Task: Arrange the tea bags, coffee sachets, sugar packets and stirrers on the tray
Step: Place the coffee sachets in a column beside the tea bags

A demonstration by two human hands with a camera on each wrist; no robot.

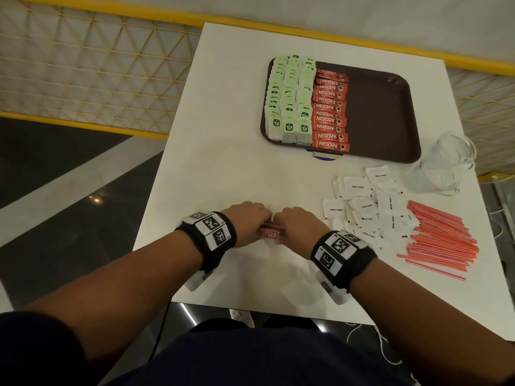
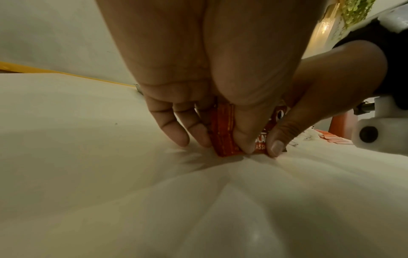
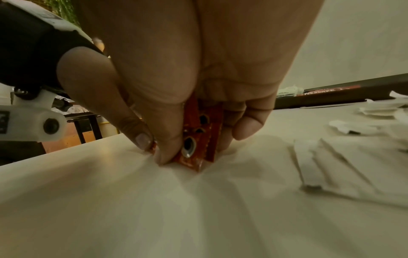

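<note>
Squaring up a small stack of red coffee sachets on the white bench, edge-down to align them, probably. Left hand and right hand are both pinching the stack's ends; brown plastic tray is sitting well apart, its right half bare.

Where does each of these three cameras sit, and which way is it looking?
Head: worn on the head, looking down at the white table, brown plastic tray, both forearms.
Left wrist: under the left hand, facing its fingers.
Right wrist: under the right hand, likewise.
All three share the red coffee sachets both hands grip.
</note>
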